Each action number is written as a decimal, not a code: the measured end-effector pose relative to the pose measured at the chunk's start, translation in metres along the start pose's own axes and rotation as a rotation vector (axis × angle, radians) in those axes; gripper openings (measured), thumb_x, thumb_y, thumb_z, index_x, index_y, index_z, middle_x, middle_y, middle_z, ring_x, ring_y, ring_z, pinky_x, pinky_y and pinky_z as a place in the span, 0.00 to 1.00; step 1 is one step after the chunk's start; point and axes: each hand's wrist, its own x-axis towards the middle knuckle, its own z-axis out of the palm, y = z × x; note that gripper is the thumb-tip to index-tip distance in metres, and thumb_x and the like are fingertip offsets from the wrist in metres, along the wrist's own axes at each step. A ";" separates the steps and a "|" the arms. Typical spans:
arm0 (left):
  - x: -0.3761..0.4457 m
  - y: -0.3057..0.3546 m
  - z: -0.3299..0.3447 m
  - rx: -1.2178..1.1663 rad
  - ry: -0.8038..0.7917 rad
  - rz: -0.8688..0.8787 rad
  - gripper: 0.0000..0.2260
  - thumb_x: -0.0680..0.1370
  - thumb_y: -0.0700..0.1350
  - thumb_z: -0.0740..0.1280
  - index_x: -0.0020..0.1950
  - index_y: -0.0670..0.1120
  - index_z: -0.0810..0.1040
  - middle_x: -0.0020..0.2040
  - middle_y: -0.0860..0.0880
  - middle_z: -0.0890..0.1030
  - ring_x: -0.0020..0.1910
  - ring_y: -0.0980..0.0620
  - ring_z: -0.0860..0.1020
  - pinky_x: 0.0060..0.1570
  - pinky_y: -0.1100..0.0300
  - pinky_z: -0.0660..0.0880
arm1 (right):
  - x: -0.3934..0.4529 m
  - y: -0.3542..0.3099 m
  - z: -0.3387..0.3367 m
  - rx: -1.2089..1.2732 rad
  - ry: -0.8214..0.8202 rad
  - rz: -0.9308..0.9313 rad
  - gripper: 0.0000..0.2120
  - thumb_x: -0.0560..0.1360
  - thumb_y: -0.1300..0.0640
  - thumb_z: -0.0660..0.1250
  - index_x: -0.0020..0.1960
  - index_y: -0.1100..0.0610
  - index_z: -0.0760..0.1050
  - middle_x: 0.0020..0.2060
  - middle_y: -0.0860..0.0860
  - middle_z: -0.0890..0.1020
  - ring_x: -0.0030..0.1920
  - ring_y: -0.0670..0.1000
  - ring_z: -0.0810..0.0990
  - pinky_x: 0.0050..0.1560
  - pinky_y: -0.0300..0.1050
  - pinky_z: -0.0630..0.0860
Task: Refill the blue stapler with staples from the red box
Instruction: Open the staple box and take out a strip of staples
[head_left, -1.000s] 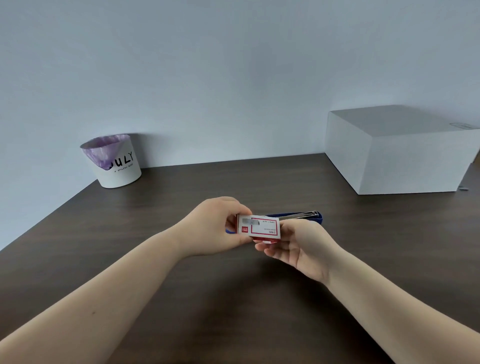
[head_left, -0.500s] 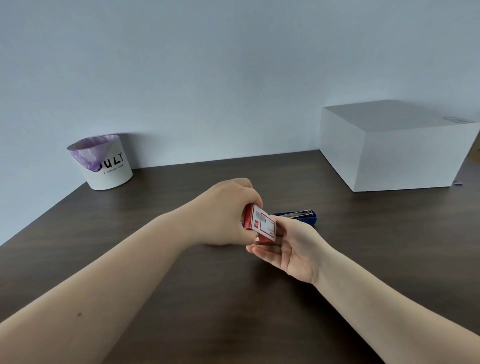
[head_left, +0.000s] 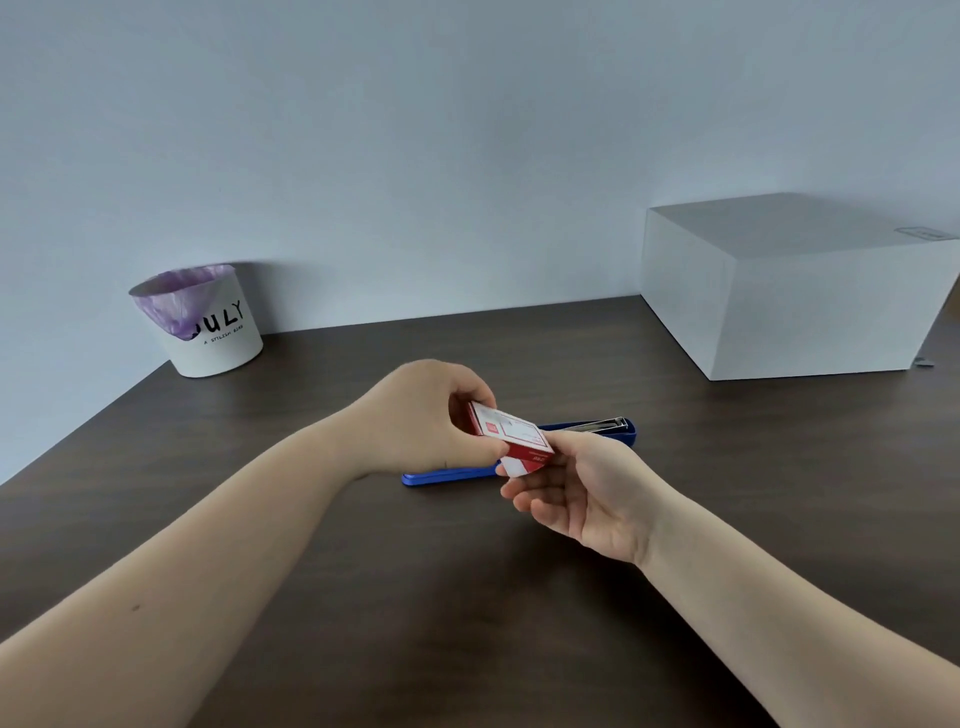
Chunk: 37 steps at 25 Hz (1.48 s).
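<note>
The small red and white staple box (head_left: 511, 436) is held above the table's middle between both hands. My left hand (head_left: 421, 415) grips its left end with thumb and fingers. My right hand (head_left: 576, 488) holds its right end, palm turned up. The blue stapler (head_left: 587, 431) lies opened flat on the dark table (head_left: 467, 597) right behind and under the hands, its metal staple channel showing at the right end and a blue part (head_left: 441, 475) sticking out to the left below my left hand. The box looks closed; its contents are hidden.
A white paper bin (head_left: 208, 327) with a purple liner stands at the back left by the wall. A large white box (head_left: 795, 291) sits at the back right, with a small metal bit (head_left: 922, 362) beside it.
The box has turned from facing me to lying flatter and tilted, and both hands have shifted slightly left on it. The stapler's left blue part has come into view.
</note>
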 end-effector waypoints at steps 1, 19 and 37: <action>0.000 0.000 -0.001 0.004 -0.013 -0.003 0.12 0.68 0.52 0.72 0.50 0.50 0.81 0.44 0.56 0.83 0.41 0.57 0.79 0.42 0.63 0.77 | 0.001 0.000 0.000 -0.013 0.008 0.003 0.17 0.80 0.54 0.57 0.52 0.66 0.79 0.33 0.59 0.83 0.26 0.49 0.80 0.23 0.37 0.76; -0.014 -0.033 -0.007 -0.425 0.018 -0.132 0.12 0.69 0.46 0.75 0.51 0.50 0.81 0.46 0.53 0.86 0.46 0.57 0.83 0.51 0.57 0.81 | 0.005 0.004 -0.005 -0.094 0.361 -0.239 0.12 0.78 0.56 0.63 0.38 0.60 0.75 0.25 0.53 0.74 0.23 0.47 0.67 0.16 0.34 0.61; -0.017 -0.023 0.051 -0.369 -0.083 -0.021 0.09 0.72 0.55 0.69 0.51 0.63 0.76 0.44 0.63 0.79 0.43 0.64 0.77 0.46 0.66 0.71 | 0.002 0.024 0.012 -1.381 0.711 -1.270 0.18 0.77 0.50 0.56 0.33 0.57 0.73 0.23 0.48 0.77 0.23 0.50 0.72 0.21 0.40 0.60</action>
